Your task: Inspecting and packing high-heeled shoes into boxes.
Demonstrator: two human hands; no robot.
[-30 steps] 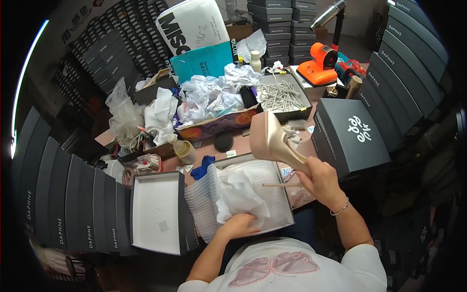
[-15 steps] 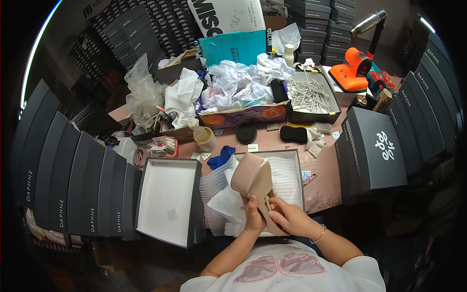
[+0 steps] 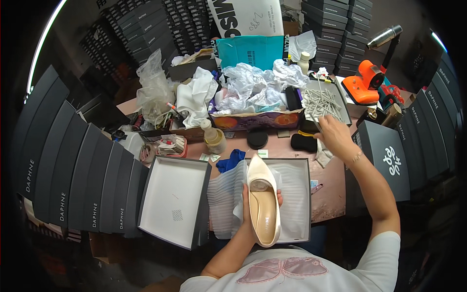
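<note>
A cream pointed-toe shoe (image 3: pixel 264 219), its insole facing up and paper stuffing in its toe, is gripped around its sides by my left hand (image 3: pixel 246 207). Under it, an open shoe box (image 3: pixel 307 204) holds white ribbed foam sheet and thin tissue. My right hand (image 3: pixel 335 138) reaches forward to the near edge of a dark tray (image 3: pixel 344 117) heaped with white sticks (image 3: pixel 321 100). Its fingers appear pinched on one thin stick, though the fingertips are small in view. Left of the box, a box lid (image 3: pixel 170 192) leans with its white inside up.
Grey shoe boxes stand stacked at left (image 3: pixel 80 170) and right (image 3: pixel 382 160). A carton of crumpled tissue (image 3: pixel 258 119), a pump bottle (image 3: pixel 213 138), a blue cloth (image 3: pixel 231 160), a black sponge (image 3: pixel 303 142) and an orange device (image 3: pixel 362 85) are on the table.
The shoe has turned from sole and side showing to insole up, and stays in my left hand. My right hand has left the shoe and moved forward right to the stick tray.
</note>
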